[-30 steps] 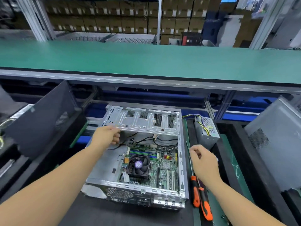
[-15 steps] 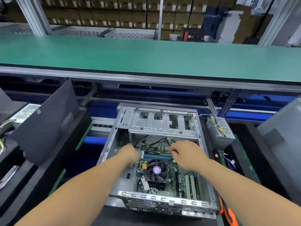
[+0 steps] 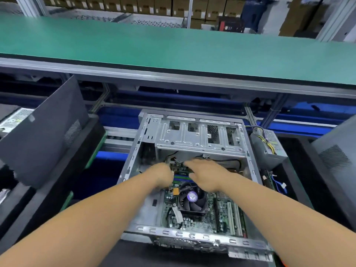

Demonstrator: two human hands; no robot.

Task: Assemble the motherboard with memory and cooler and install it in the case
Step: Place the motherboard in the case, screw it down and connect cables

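While the board (image 3: pixel 194 211) sat inside the case (image 3: pixel 194 238), your left hand (image 3: pixel 162 175) and right hand (image 3: pixel 207 175) blurred over the cables (grip unreadable); better to seat each plug squarely, clear of the fan (image 3: pixel 191 200).

place: PC assembly line, factory floor
giveaway: long green conveyor belt (image 3: pixel 173 47) running across at 12 o'clock
also: stacked cardboard boxes (image 3: pixel 123 4) behind it, spare power supply (image 3: pixel 269 145) at 2 o'clock

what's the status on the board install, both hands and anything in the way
Both hands inside case: left hand and right hand over motherboard far edge, blurred, grip unclear. Cooler mounted. Black cables loose near fingers.
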